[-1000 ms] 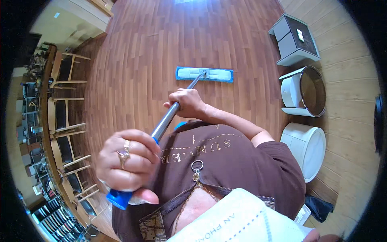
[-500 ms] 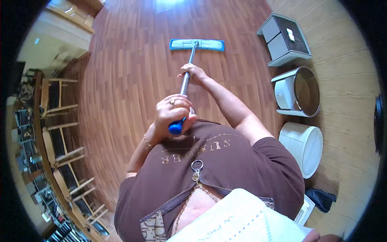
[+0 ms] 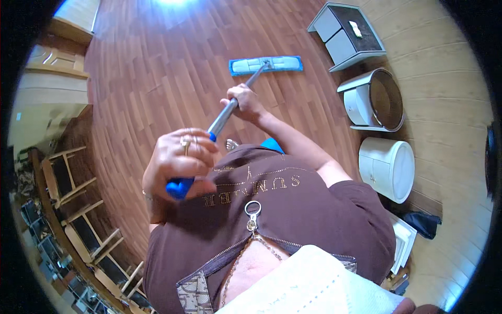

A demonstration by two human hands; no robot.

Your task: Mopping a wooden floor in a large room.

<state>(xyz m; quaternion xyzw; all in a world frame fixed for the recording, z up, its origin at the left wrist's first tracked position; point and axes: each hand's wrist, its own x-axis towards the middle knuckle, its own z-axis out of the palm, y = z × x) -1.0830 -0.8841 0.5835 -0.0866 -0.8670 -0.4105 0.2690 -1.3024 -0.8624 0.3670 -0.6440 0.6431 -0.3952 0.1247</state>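
A flat mop with a grey metal pole slants from my body toward the floor ahead. Its wide light-blue pad lies flat on the brown wood-look floor. My left hand, slightly blurred and wearing rings, is closed round the blue grip at the pole's upper end. Farther down, my right hand wraps the metal shaft with its arm stretched forward.
Along the right wall stand a grey two-drawer cabinet with a small white item on top, a round dark-topped cabinet and a white round cabinet. A black bag lies behind them. Wooden chairs line a counter at left.
My left hand has swung left with the grip, so the pole slants more. The pad has shifted slightly right and tilted. The view has turned, and a foot now shows below the pole.
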